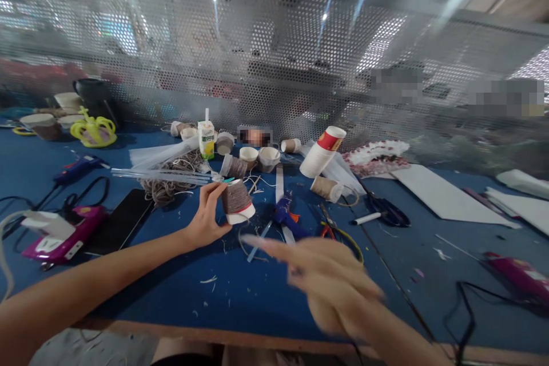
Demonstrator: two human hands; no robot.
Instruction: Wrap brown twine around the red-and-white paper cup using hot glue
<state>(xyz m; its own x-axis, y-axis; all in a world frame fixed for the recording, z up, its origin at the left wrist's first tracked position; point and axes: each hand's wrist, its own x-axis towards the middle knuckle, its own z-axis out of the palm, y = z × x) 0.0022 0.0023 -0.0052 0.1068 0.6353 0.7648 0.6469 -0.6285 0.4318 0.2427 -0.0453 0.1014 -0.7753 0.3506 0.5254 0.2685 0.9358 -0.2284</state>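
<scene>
My left hand (209, 214) grips a paper cup (237, 201) wound with grey-brown yarn, tilted above the blue table. A white band and a thin red line show at its lower rim. From the cup a loose strand of yarn hangs down toward the tabletop. To the right, my right hand (330, 280) is smeared by motion, its fingers pointing at the cup and apart from it. Whether those fingers hold the strand is unclear. Just beyond my right hand lies a blue glue gun (286, 214). Scissors (329, 226), partly hidden by that hand, lie beside it.
Behind the cup are a yarn heap (165, 183), several yarn-wrapped cups, a drink carton (206, 140) and a leaning cup stack (319, 157). At left lie a phone (122, 220) and a purple power strip (71, 237). White card (450, 191) lies right. A perforated metal screen (274, 40) borders the table.
</scene>
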